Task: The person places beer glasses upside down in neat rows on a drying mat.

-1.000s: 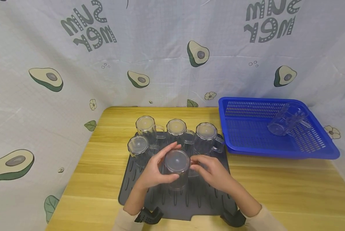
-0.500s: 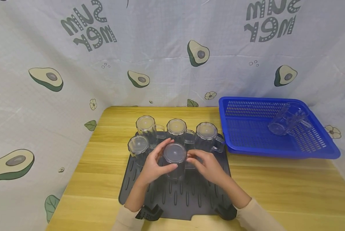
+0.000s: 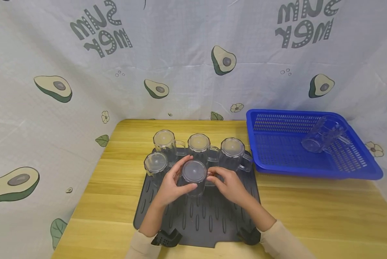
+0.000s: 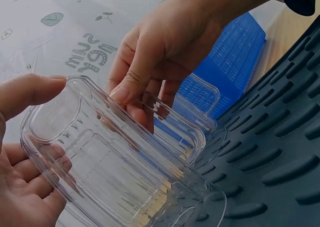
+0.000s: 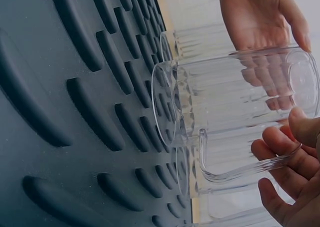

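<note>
A clear mug [image 3: 194, 176] is held upside down close over the dark ridged drying mat [image 3: 196, 230]. My left hand [image 3: 172, 185] wraps its side, thumb in front and fingers behind, near the base that faces up. On the other side my right hand [image 3: 227, 183] pinches the handle [image 5: 240, 174] between thumb and fingers. In the right wrist view the rim points down at the mat's ridges. Several more clear mugs stand upside down at the back of the mat, among them a left one [image 3: 156, 163], a middle one [image 3: 198, 144] and a right one [image 3: 232, 149].
A blue plastic basket [image 3: 255, 151] stands at the right on the wooden table [image 3: 310, 208], with clear mugs lying in its right end. A white curtain [image 3: 187, 43] printed with avocados hangs behind and at the left.
Both hands have carried the upside-down mug away from me and slightly left, toward the row behind. The standing mugs and the basket have stayed in place.
</note>
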The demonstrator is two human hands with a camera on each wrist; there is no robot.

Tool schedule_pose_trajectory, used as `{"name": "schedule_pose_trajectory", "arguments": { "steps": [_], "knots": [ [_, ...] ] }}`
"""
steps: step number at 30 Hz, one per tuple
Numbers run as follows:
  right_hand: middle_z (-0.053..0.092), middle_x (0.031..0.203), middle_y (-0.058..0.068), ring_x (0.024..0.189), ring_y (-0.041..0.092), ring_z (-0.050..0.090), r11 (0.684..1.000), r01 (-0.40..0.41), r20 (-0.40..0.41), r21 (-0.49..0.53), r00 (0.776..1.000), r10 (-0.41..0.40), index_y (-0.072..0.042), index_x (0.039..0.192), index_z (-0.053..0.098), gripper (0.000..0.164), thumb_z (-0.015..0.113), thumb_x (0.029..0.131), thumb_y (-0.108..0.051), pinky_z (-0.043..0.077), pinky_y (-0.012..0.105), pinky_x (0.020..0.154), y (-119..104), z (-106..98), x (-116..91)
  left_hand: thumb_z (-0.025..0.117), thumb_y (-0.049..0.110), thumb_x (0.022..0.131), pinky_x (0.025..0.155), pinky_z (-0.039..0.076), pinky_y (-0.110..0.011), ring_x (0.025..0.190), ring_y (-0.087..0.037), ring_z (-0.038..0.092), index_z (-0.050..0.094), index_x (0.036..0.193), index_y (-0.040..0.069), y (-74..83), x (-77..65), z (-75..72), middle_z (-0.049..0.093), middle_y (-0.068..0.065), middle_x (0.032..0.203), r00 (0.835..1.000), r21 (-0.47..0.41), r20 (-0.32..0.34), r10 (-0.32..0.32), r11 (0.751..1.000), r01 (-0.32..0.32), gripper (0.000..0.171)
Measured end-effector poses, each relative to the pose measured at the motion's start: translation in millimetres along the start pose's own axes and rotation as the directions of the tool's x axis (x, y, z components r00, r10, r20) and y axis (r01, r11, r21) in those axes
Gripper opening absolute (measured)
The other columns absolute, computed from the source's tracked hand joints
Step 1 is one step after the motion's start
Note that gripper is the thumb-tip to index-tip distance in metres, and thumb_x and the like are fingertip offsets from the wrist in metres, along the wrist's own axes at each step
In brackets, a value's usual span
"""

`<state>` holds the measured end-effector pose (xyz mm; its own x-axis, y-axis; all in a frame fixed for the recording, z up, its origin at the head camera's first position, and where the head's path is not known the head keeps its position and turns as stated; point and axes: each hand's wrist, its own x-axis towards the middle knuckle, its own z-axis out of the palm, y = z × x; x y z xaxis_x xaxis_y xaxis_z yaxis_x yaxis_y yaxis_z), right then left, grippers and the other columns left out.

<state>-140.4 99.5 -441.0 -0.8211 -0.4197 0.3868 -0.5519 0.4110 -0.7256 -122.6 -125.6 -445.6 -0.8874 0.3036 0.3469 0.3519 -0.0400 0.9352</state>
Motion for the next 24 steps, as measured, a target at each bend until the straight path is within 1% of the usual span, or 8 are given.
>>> {"name": "schedule_pose_trajectory", "arguments": {
  "steps": [5,6,9,14,18,21,24],
  "knots": [
    [0.069,0.093,0.003,0.085,0.015,0.063,1.000,-0.011,0.001,-0.002,1.000,0.011,-0.001,0.106,0.069,0.021,0.071,0.087,-0.006,0.055,0.037,0.074,1.3,1.0,0.3,0.076,0.004,0.083,0.113,0.028,-0.030,0.135,-0.025,0.041,0.034,0.149,0.002,-1.5,-0.4,-0.1,0.038,-0.021,0.150,1.000,-0.005,-0.001,-0.002,1.000,0.002,0.079],
    [0.069,0.093,0.003,0.085,0.015,0.062,1.000,-0.015,0.001,0.000,1.000,0.015,-0.001,0.106,0.069,0.020,0.071,0.087,-0.006,0.055,0.037,0.073,1.4,1.0,0.3,0.076,0.004,0.083,0.114,0.027,-0.030,0.136,-0.026,0.040,0.033,0.150,0.002,-1.4,-0.5,0.1,0.038,-0.020,0.150,1.000,-0.006,0.000,-0.002,1.000,0.002,0.079],
    [0.068,0.093,0.003,0.085,0.015,0.062,1.000,-0.025,0.005,0.002,1.000,0.025,-0.001,0.106,0.069,0.020,0.071,0.087,-0.006,0.055,0.039,0.074,2.4,1.4,0.4,0.076,0.004,0.083,0.115,0.025,-0.030,0.138,-0.026,0.037,0.033,0.150,0.002,-1.6,-0.7,0.4,0.037,-0.018,0.151,1.000,-0.016,0.004,-0.003,1.000,0.003,0.080],
    [0.067,0.093,0.001,0.086,0.015,0.062,0.998,-0.050,0.014,0.023,0.999,0.050,-0.002,0.106,0.068,0.019,0.071,0.088,-0.007,0.054,0.044,0.075,3.6,1.9,0.6,0.076,0.002,0.083,0.115,0.025,-0.030,0.140,-0.027,0.034,0.033,0.150,0.001,-2.6,-0.4,0.7,0.033,-0.023,0.152,1.000,-0.029,0.004,0.008,1.000,-0.008,0.080],
    [0.067,0.092,-0.002,0.085,0.015,0.062,0.997,-0.065,0.025,0.045,0.998,0.064,-0.004,0.107,0.068,0.018,0.070,0.089,-0.009,0.054,0.040,0.076,4.4,2.2,1.0,0.075,-0.002,0.082,0.115,0.025,-0.030,0.141,-0.029,0.033,0.032,0.150,0.001,-2.2,-0.7,1.2,0.034,-0.019,0.153,1.000,-0.020,-0.003,0.012,1.000,-0.012,0.080],
    [0.066,0.093,-0.003,0.085,0.014,0.063,0.996,-0.072,0.033,0.054,0.997,0.070,-0.003,0.108,0.067,0.019,0.070,0.090,-0.010,0.054,0.037,0.076,4.7,2.5,1.4,0.074,-0.004,0.082,0.115,0.024,-0.031,0.141,-0.030,0.031,0.031,0.150,0.000,-1.6,-0.8,1.5,0.034,-0.019,0.153,1.000,-0.014,-0.008,0.018,1.000,-0.018,0.081],
    [0.067,0.094,-0.001,0.087,0.016,0.064,0.995,-0.079,0.035,0.059,0.996,0.077,-0.002,0.109,0.067,0.020,0.069,0.090,-0.010,0.055,0.040,0.077,5.1,2.8,1.7,0.074,-0.006,0.081,0.115,0.023,-0.031,0.142,-0.030,0.030,0.031,0.150,0.000,-1.4,-0.6,1.7,0.033,-0.019,0.153,1.000,-0.007,-0.015,0.024,1.000,-0.024,0.082]
  ]
}}
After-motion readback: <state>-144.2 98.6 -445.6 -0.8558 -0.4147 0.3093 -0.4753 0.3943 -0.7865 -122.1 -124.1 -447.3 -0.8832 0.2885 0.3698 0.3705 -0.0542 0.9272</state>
